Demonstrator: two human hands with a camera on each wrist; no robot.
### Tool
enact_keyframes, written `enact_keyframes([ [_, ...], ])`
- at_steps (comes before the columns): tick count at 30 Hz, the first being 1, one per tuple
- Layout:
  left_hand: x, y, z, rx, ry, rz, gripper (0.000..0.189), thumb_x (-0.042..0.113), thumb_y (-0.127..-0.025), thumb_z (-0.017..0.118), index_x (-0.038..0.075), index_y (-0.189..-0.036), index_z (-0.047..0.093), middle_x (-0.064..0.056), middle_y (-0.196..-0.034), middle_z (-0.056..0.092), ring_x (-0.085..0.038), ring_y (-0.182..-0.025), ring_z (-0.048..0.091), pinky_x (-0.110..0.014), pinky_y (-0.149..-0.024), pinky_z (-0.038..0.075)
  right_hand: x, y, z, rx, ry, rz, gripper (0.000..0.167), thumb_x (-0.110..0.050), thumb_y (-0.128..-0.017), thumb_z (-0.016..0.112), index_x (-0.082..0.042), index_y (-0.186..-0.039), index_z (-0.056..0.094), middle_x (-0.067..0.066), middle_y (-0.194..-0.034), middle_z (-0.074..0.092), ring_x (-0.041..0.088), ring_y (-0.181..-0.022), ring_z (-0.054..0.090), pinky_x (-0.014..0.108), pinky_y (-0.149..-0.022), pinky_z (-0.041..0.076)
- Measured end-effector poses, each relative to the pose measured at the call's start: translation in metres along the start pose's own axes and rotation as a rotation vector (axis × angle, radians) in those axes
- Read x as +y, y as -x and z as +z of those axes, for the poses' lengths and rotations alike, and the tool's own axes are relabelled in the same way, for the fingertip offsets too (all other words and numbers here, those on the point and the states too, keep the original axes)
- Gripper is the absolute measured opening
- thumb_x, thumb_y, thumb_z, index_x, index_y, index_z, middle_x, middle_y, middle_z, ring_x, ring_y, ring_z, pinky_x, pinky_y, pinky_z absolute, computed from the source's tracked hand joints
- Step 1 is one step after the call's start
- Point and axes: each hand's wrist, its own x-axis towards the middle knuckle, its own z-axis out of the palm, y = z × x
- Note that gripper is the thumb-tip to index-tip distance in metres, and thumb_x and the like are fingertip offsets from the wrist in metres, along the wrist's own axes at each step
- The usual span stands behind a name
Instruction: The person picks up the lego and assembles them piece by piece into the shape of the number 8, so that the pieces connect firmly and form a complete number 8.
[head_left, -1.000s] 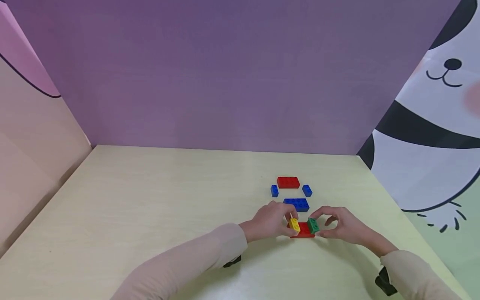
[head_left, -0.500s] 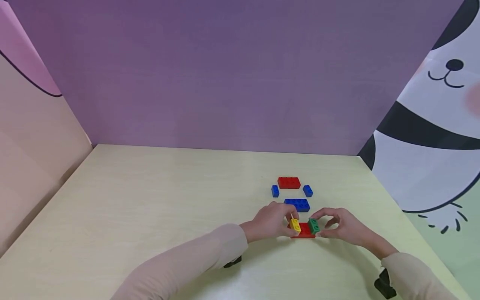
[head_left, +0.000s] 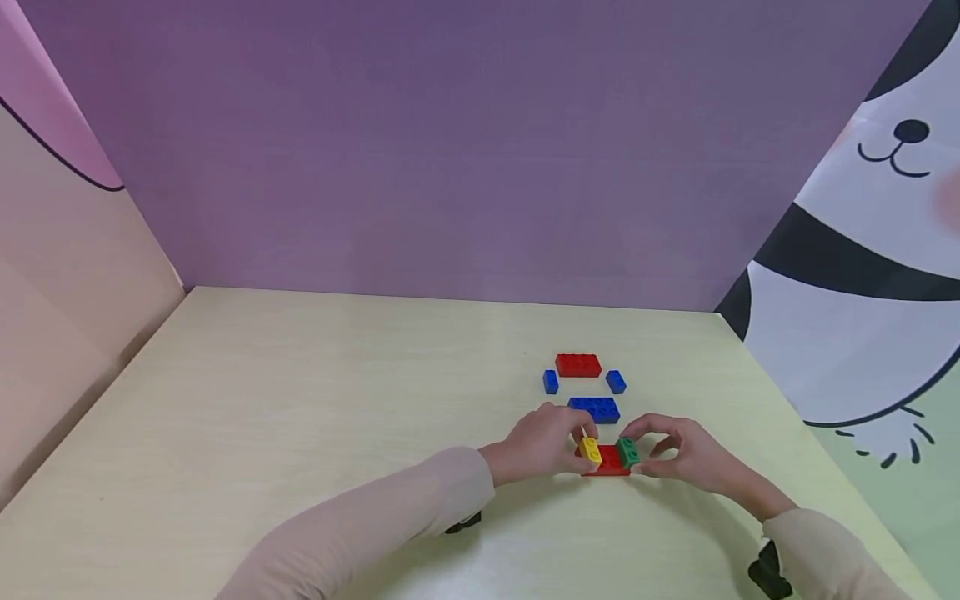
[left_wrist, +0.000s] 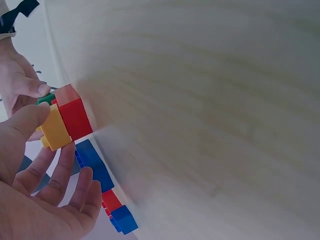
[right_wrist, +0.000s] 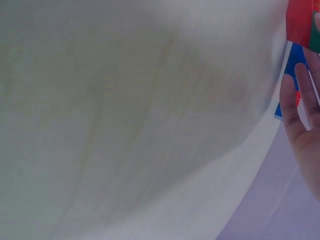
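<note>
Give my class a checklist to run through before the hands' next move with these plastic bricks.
1. Left hand pinches the small yellow plastic brick: ok.
2. Right hand pinches the small green plastic brick: ok.
3. Both over opposite ends of the near red rectangular plastic brick: ok.
4. Both pressed fully down: cannot tell.
5. A hand free for the blue rectangular plastic brick beyond: not ok, both are occupied.

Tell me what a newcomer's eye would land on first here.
Likely the near red brick: the left hand pinches a yellow brick at its left end, the right hand a green brick at its right end. Then perhaps the large cartoon animal at the head view's right edge.
</note>
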Motion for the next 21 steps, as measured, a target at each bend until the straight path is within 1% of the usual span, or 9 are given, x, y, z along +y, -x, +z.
enact_keyframes([
  [4,-0.0015,-0.0006,0.0007,-0.008,0.015,0.011,0.031,0.032,-0.074,0.075,0.025,-0.101,0.063,0.012,-0.088,0.062,-0.002,-0.085,0.050,-0.014,-0.065,0.040,0.0006,0.0004,0.0004,0.002,0.001,0.001,0.034,-0.010,-0.078,0.071,-0.009,-0.109,0.058,0.000,-0.106,0.064,-0.008,-0.097,0.052,0.030,-0.070,0.054],
  [7,-0.0029,-0.0012,0.0004,-0.014,0.033,0.021,0.032,0.032,-0.074,0.075,0.024,-0.103,0.062,0.012,-0.088,0.062,-0.003,-0.086,0.050,-0.013,-0.065,0.041,-0.0001,0.0001,0.0007,0.006,-0.001,0.005,0.034,-0.011,-0.078,0.071,-0.010,-0.109,0.059,0.001,-0.106,0.064,-0.008,-0.097,0.052,0.029,-0.070,0.054],
  [10,-0.0041,-0.0019,0.0001,-0.020,0.048,0.023,0.036,0.032,-0.074,0.075,0.023,-0.106,0.060,0.012,-0.089,0.061,-0.003,-0.088,0.051,-0.013,-0.065,0.041,-0.0019,-0.0001,0.0009,0.004,-0.005,0.002,0.033,-0.011,-0.078,0.071,-0.010,-0.109,0.059,0.004,-0.106,0.064,-0.008,-0.097,0.052,0.028,-0.070,0.053],
  [15,-0.0060,-0.0032,-0.0006,-0.041,0.047,0.018,0.045,0.032,-0.073,0.076,0.023,-0.113,0.056,0.013,-0.088,0.059,-0.004,-0.092,0.049,-0.014,-0.068,0.041,-0.0031,0.0004,0.0009,0.006,-0.001,-0.003,0.033,-0.011,-0.079,0.070,-0.009,-0.110,0.059,0.009,-0.106,0.064,-0.008,-0.097,0.052,0.027,-0.069,0.053],
  [18,-0.0066,-0.0035,-0.0034,-0.059,0.041,0.030,0.047,0.030,-0.073,0.076,0.022,-0.114,0.055,0.012,-0.090,0.060,-0.005,-0.094,0.049,-0.014,-0.070,0.042,-0.0025,0.0007,0.0011,0.007,0.002,0.011,0.033,-0.012,-0.079,0.070,-0.009,-0.110,0.059,0.007,-0.106,0.064,-0.009,-0.097,0.051,0.026,-0.070,0.053],
  [21,-0.0074,-0.0040,-0.0086,-0.075,0.052,0.041,0.048,0.028,-0.074,0.076,0.019,-0.116,0.054,0.009,-0.095,0.061,-0.006,-0.095,0.051,-0.013,-0.068,0.043,-0.0008,0.0009,0.0016,0.008,0.003,0.032,0.034,-0.013,-0.078,0.071,-0.010,-0.110,0.059,0.004,-0.106,0.064,-0.009,-0.096,0.051,0.026,-0.070,0.053],
])
